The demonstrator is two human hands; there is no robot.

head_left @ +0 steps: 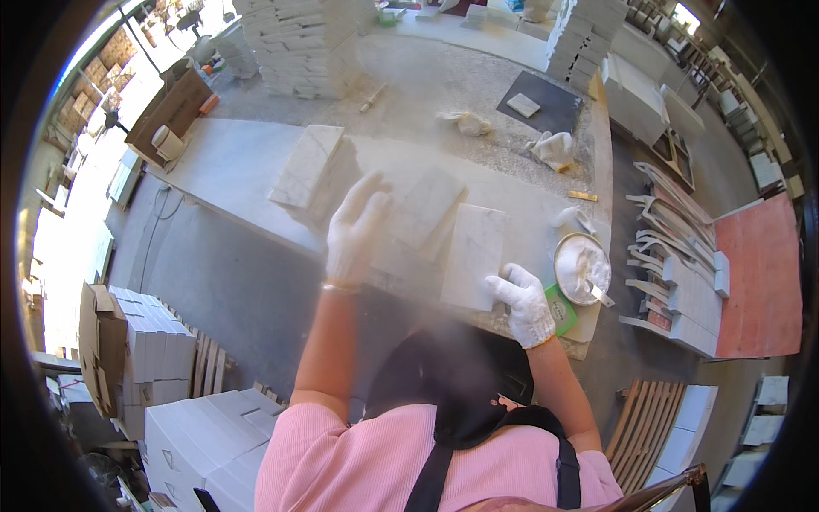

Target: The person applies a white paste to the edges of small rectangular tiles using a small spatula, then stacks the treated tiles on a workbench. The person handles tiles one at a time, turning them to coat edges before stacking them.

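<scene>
My left hand (354,235), in a white glove, is held over the work table with its fingers stretched out and nothing in it. To its left lies a small stack of white marble tiles (305,166) with grey veins. A greyer tile (432,205) lies to its right, hazy with dust. Another veined marble tile (472,256) lies near the front edge. My gloved right hand (522,305) is closed at that tile's near right edge, thumb side on the tile; the undersides of the fingers are hidden.
A bowl of white powder or paste (583,269) with a scraper stands beside a green box (560,310). Crumpled gloves (554,151) and a dark mat (539,102) lie farther back. Tall tile stacks (299,47) and a cardboard box (171,111) border the table.
</scene>
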